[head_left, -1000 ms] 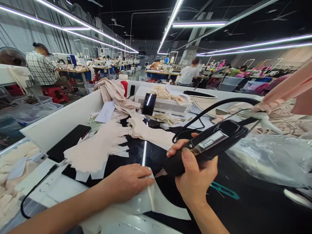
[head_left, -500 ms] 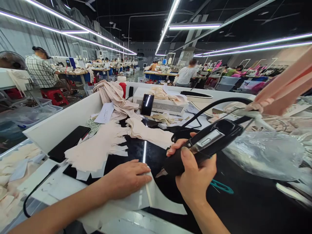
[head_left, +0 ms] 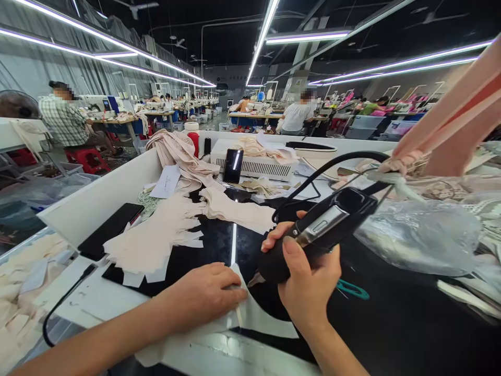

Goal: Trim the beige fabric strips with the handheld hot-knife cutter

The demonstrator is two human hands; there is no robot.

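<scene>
My right hand (head_left: 307,279) is wrapped round a black corded hand tool (head_left: 321,225) with a silver plate on its side. The tool's narrow tip points down and left, close to the edge of a curved white piece (head_left: 270,321). My left hand (head_left: 205,292) lies on that white piece, fingers stretched towards the tip. A thin pale strip (head_left: 238,316) shows below its fingertips. Beyond my hands are a fanned stack of pale pink fabric pieces (head_left: 152,240) and a second pale stack (head_left: 238,209).
Pink cloth (head_left: 434,130) is tied at the tool's back end near its black cable (head_left: 332,162). A teal clip (head_left: 354,289) and a clear plastic bag (head_left: 418,237) lie at right. A phone (head_left: 233,166) stands at the back. Other people sit at sewing tables farther off.
The view has shifted slightly, so the tool and my right hand sit a little further left. My left hand has edged right and down over the white piece, covering more of the strip.
</scene>
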